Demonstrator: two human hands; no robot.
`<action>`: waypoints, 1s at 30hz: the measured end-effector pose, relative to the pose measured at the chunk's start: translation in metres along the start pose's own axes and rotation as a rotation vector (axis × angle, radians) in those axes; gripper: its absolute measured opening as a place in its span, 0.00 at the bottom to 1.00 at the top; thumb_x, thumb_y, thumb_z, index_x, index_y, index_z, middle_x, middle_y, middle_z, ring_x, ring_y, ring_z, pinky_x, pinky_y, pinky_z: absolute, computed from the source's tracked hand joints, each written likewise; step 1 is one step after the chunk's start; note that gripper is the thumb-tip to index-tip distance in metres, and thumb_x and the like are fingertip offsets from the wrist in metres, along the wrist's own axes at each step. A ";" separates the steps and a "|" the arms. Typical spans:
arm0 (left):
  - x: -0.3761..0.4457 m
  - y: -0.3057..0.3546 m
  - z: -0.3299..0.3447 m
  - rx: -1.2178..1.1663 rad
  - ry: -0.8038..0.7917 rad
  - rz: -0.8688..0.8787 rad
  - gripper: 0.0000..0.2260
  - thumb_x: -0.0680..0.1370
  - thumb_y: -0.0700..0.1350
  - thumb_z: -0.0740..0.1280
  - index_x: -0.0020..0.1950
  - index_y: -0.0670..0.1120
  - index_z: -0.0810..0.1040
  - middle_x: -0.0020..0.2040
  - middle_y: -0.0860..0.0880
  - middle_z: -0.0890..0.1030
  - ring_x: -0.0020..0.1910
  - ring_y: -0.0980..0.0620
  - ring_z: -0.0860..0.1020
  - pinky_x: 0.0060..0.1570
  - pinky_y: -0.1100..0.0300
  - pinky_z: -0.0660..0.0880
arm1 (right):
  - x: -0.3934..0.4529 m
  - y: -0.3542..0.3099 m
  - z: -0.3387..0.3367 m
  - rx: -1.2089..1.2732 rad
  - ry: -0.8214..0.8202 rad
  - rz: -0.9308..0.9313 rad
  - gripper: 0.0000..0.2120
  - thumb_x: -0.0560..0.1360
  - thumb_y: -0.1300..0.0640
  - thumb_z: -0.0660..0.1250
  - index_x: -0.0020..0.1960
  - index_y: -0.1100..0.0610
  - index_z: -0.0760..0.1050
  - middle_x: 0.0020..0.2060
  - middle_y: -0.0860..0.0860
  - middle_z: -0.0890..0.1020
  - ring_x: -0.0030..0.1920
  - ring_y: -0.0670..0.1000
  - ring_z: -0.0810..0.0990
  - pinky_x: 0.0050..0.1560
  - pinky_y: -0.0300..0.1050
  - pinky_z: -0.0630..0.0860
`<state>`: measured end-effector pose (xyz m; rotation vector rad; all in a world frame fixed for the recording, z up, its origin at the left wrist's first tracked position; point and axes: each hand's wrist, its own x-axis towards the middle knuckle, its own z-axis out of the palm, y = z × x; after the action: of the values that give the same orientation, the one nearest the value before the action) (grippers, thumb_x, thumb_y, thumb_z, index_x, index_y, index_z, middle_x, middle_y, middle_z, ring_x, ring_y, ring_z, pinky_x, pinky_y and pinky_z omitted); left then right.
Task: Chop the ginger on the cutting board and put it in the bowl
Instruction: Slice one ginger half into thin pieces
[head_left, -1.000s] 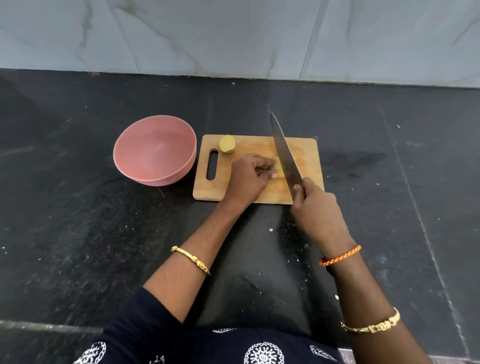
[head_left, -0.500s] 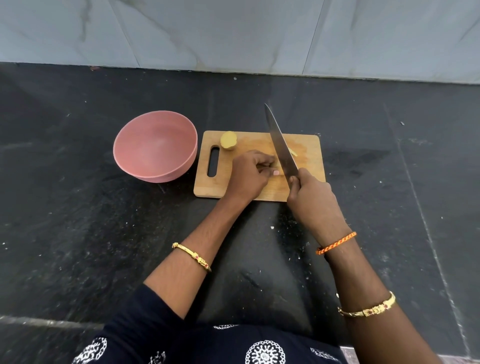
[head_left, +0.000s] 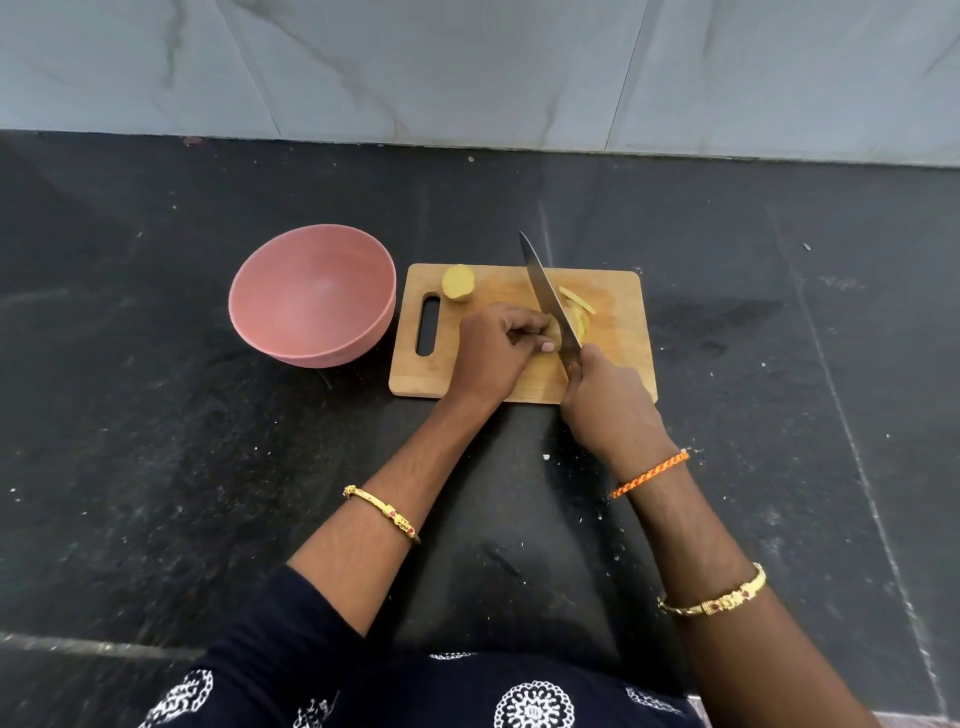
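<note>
A dusty pink bowl (head_left: 311, 296) sits left of centre on a black countertop (head_left: 156, 441) flecked with pale specks. The cutting board (head_left: 618, 332) at centre is light tan wood; the ginger (head_left: 458, 283) on it is pale yellow. The knife (head_left: 545, 291) blade is silver-grey. Across the top of the frame, the wall (head_left: 467, 67) is white with grey veining. At the bottom, a navy garment (head_left: 519, 696) bears white circular motifs. An orange braided thread (head_left: 649, 474) and gold bangles circle the wrists
</note>
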<state>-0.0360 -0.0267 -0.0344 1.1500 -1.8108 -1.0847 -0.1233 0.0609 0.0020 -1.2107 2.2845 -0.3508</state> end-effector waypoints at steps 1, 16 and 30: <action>0.000 0.000 0.000 0.008 -0.001 0.005 0.11 0.68 0.34 0.74 0.50 0.39 0.83 0.47 0.46 0.83 0.45 0.57 0.80 0.48 0.72 0.75 | -0.002 0.001 0.000 -0.001 -0.008 0.010 0.07 0.81 0.56 0.52 0.54 0.56 0.65 0.43 0.58 0.73 0.47 0.62 0.76 0.43 0.50 0.71; 0.009 0.012 -0.008 0.252 -0.314 0.011 0.23 0.71 0.45 0.74 0.64 0.43 0.75 0.54 0.49 0.71 0.48 0.55 0.75 0.46 0.71 0.73 | -0.052 0.039 -0.012 0.319 0.100 0.041 0.15 0.77 0.54 0.57 0.32 0.54 0.64 0.28 0.50 0.72 0.35 0.52 0.72 0.32 0.43 0.66; 0.013 0.018 -0.010 0.371 -0.309 0.061 0.21 0.71 0.45 0.73 0.62 0.46 0.76 0.54 0.50 0.74 0.45 0.58 0.72 0.45 0.69 0.68 | -0.039 0.041 -0.012 0.389 0.099 0.044 0.14 0.79 0.52 0.57 0.36 0.56 0.69 0.32 0.50 0.75 0.33 0.49 0.73 0.30 0.41 0.67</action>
<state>-0.0377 -0.0372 -0.0129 1.1736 -2.3478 -0.9550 -0.1411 0.1159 0.0061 -0.9608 2.1843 -0.8108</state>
